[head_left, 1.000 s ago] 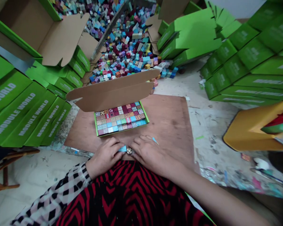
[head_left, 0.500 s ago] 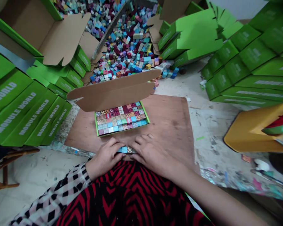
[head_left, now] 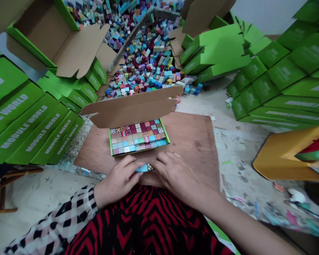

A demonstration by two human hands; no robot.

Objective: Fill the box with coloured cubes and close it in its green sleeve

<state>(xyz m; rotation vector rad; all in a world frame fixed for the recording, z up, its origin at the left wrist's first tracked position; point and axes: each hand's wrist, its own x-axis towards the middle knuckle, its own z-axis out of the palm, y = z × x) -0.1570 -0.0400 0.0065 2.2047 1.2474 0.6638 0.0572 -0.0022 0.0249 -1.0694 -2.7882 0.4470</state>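
And there it is: the small gap has closed, and the patterned block [head_left: 150, 166] now sits right up against the blue blocks [head_left: 141, 168], making one short row between the hands. The left hand [head_left: 118, 180] has its grip pinched on the blue end, thumb on the near side, fingers on the far side. Over at the other end, the right hand [head_left: 179, 175] has its fingers curled against the patterned block; I can't tell whether its thumb closes in underneath. To my eye, the pieces are now being handled together as a row.

Just beyond the grip, the open box [head_left: 165, 131] rests on the brown board [head_left: 194, 138], packed with rows of blocks, its lid [head_left: 133, 109] standing up at the far side. Farther out past the lid lies the loose pile [head_left: 149, 74], and well off to the right, a yellow bin [head_left: 267, 156] on the desk [head_left: 234, 145].
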